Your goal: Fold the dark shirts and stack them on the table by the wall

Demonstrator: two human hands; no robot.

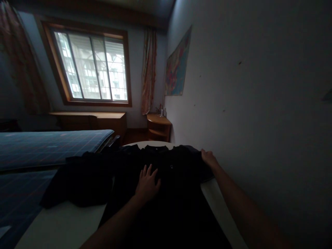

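A black shirt (173,193) lies spread on a white table (64,224), its collar at the far end. My left hand (147,182) rests flat on the middle of the shirt with its fingers spread. My right hand (208,157) is at the shirt's right shoulder and sleeve by the wall; its fingers curl over the fabric edge and are partly hidden. Another dark garment (77,183) lies bunched on the table to the left of the shirt.
A bed with a blue checked mattress (49,145) stands at the left. A wall (259,103) runs close along the table's right side, with a map poster (177,65) on it. Under the window (90,67) are a wooden desk (90,121) and a corner shelf (158,126).
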